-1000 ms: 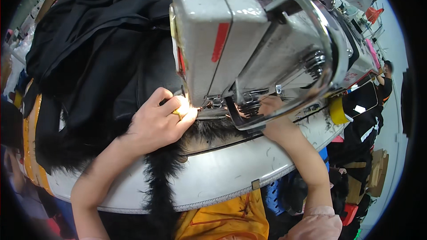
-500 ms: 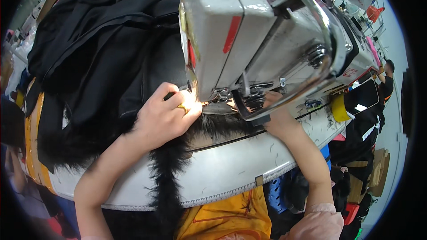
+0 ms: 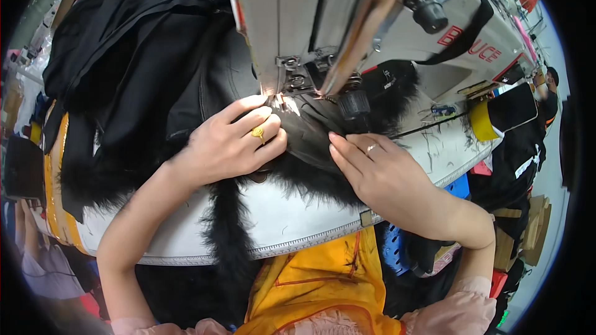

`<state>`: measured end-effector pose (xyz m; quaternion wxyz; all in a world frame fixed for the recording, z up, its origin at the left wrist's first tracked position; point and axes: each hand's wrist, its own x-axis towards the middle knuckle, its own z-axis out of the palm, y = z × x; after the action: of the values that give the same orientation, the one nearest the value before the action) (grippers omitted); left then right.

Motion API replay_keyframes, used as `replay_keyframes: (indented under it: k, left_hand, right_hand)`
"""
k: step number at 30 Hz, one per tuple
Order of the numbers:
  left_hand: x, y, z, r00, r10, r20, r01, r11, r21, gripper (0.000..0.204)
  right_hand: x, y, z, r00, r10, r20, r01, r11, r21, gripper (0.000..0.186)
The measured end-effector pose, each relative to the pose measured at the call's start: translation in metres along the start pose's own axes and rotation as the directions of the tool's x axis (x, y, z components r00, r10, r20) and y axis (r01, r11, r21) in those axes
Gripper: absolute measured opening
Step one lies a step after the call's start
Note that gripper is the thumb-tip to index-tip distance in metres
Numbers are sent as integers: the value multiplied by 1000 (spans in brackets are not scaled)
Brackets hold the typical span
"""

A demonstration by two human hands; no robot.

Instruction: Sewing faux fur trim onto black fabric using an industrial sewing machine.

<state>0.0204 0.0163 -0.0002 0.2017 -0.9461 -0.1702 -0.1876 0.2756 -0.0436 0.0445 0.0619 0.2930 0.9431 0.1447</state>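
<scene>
Left hand [image 3: 239, 139], fingers bent, and right hand [image 3: 388, 177], fingers nearly together, touch black fur-trimmed fabric [image 3: 308, 139] beneath their fingertips, any pinch indiscernible; sewing machine [image 3: 295, 18] just beyond them

White table [image 3: 180, 226]; black cloth [image 3: 149, 80] (fur-edged, seemingly)

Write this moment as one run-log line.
left hand: on black fabric | right hand: on black fabric | sewing machine: lit underneath

right hand [image 3: 392, 177] on black fabric [image 3: 308, 141]
</scene>
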Motion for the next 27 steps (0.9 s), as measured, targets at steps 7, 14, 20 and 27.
replay_keyframes:
  k: [7, 14, 20, 27]
  left_hand:
    - [-13, -2, -13, 995, -19, 98, 11, 997, 75, 31]
    - [-11, -3, -24, 961, -113, 253, 135, 988, -72, 33]
    - [-4, 7, -28, 929, -140, 342, 164, 986, -40, 34]
    - [-5, 5, -11, 989, -118, 90, 116, 993, 33, 24]
  right_hand:
    - [30, -11, 20, 985, 134, -109, -113, 977, 181, 54]
    - [16, -4, 35, 969, 107, -224, -69, 983, 172, 52]
    - [17, 3, 30, 983, 131, -125, -102, 971, 217, 52]
    - [19, 12, 30, 983, 97, -153, -54, 963, 265, 52]
